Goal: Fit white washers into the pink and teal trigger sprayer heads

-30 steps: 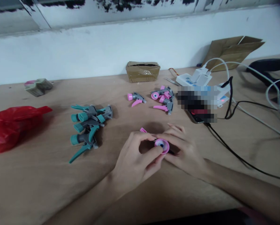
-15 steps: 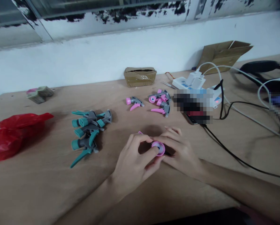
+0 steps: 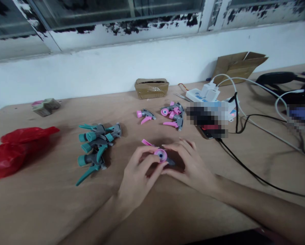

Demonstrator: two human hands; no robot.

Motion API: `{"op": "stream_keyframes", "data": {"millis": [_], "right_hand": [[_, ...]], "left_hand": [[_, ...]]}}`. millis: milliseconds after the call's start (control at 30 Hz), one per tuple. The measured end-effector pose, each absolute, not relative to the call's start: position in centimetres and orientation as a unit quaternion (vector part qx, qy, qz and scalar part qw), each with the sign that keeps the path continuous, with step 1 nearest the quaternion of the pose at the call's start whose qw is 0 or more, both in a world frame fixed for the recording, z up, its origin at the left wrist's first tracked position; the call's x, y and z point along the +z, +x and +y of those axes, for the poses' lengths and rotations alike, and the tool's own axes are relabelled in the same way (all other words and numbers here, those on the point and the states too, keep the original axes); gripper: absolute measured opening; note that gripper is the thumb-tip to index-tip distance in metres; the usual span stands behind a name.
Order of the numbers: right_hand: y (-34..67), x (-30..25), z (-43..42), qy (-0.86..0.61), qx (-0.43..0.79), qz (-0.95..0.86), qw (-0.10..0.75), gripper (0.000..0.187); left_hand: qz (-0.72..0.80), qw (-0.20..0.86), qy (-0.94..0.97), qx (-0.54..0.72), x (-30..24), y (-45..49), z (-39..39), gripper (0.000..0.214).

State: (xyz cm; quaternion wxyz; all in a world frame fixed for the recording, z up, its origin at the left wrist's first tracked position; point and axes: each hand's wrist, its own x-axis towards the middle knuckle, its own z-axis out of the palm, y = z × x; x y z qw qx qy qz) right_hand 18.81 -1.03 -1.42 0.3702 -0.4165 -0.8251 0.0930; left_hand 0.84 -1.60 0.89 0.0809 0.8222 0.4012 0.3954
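Note:
A pink and grey trigger spray head (image 3: 163, 156) is held above the table, its round pink collar facing me and its pink lever pointing to the upper left. My left hand (image 3: 139, 172) is closed on the left side of the collar, thumb and fingers around it. From the right, my right hand (image 3: 193, 165) curls around the same spray head, fingertips at the collar's upper and lower edges; part of the grey body shows between its fingers. Beyond my hands lie a single pink spray head (image 3: 146, 115) and a small pile of pink spray heads (image 3: 174, 114).
Several teal and grey spray heads (image 3: 97, 144) lie to the left, with a red plastic bag (image 3: 21, 149) farther left. A small cardboard box (image 3: 151, 89) stands by the wall. At right are a white power strip (image 3: 193, 94), a phone (image 3: 206, 132), cables and an open carton (image 3: 238, 68).
My left hand has shifted left with the collar, and a fingertip has come off its centre. More of the lever and grey body shows. The view has tilted slightly upward.

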Motion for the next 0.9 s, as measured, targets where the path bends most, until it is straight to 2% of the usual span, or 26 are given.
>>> {"op": "stream_keyframes", "data": {"millis": [100,233,467,700,800,900], "right_hand": [[19.0,-1.5,-0.7,-0.431,0.068,-0.819,0.373,0.051],[19.8,-1.6,0.3,-0.483,0.034,-0.803,0.347,0.049],[21.5,-1.9,4.0,-0.530,-0.083,-0.782,0.316,0.039],[19.8,-1.9,7.3,-0.568,-0.083,-0.765,0.291,0.053],[19.3,-2.3,7.7,-0.569,-0.064,-0.764,0.298,0.046],[19.5,-2.5,7.0,-0.543,-0.034,-0.782,0.304,0.031]], "left_hand": [[0.450,0.090,0.788,0.411,0.6,-0.1,0.0,0.006],[0.522,0.137,0.761,0.359,-0.3,-1.5,1.9,0.026],[0.561,0.004,0.784,0.266,-0.6,-2.2,2.7,0.026],[0.578,-0.068,0.760,0.290,-0.1,-2.1,2.4,0.038],[0.541,-0.075,0.772,0.326,0.4,-1.3,1.0,0.041],[0.495,-0.027,0.797,0.345,0.7,-0.2,-0.7,0.035]]}}
